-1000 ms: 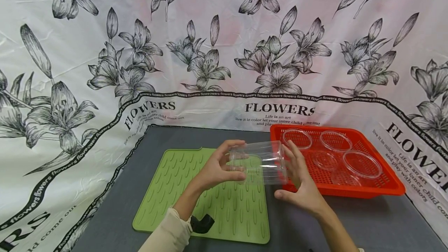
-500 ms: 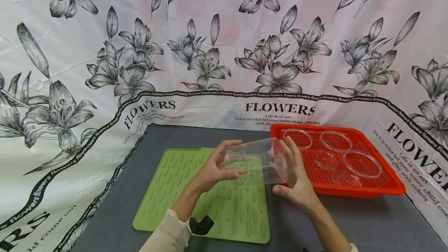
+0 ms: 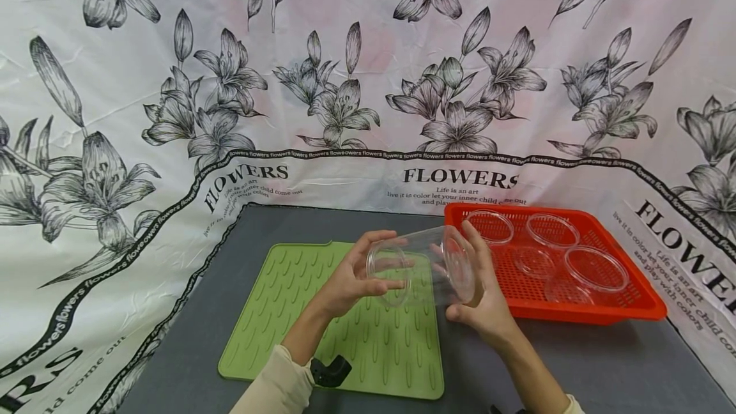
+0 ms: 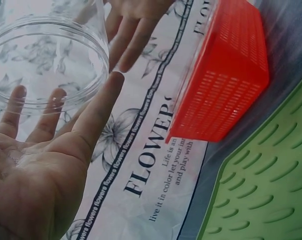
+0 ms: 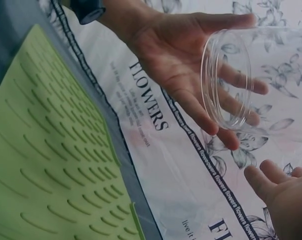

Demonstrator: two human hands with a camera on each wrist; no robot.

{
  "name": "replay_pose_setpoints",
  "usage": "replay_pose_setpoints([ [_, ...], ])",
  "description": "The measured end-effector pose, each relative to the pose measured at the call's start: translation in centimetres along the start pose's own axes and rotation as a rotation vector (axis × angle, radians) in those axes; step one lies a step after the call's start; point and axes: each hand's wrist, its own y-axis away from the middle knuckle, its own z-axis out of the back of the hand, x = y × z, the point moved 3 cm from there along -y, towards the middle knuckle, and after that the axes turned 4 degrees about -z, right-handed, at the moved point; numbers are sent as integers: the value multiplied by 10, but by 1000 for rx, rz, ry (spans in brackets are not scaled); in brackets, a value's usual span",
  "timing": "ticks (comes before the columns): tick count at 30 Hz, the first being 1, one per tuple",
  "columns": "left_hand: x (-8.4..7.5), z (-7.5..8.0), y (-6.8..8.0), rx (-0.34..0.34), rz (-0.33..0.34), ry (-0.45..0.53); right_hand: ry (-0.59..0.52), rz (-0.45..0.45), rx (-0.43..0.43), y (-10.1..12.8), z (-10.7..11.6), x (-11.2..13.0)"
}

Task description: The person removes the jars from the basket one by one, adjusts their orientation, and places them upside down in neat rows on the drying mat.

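A clear plastic jar [image 3: 422, 248] is held on its side above the green mat [image 3: 397, 350]. My left hand [image 3: 342, 283] grips its ringed mouth end, thumb on the near side and fingers behind. Through the clear wall those fingers show in the right wrist view, beyond the jar's rim [image 5: 208, 82]. At the other end my right hand [image 3: 489, 299] is spread around the base, thumb by the lower edge and fingers mostly straight. In the left wrist view the right fingers [image 4: 136, 42] hang extended beside the jar wall.
A red perforated basket [image 3: 575, 315] stands on the grey table [image 3: 184, 350] at the right, with several clear round jars [image 3: 595, 270] in it. A white flower-printed cloth [image 3: 339, 184] hangs behind and at the sides. A black wrist device [image 3: 330, 372] sits on the left sleeve.
The jar has turned in the left hand, its base end swinging toward the camera. My right hand has moved slightly left, closer around the base. Basket and mat are unchanged.
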Motion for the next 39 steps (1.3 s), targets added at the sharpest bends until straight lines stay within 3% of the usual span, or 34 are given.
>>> replay_pose_setpoints([
  [11,5,1,0,65,-32,76,-32,-1,33,-4,-7,4],
  [39,10,4,5,52,-12,97,-41,-42,-7,-5,-9,1],
])
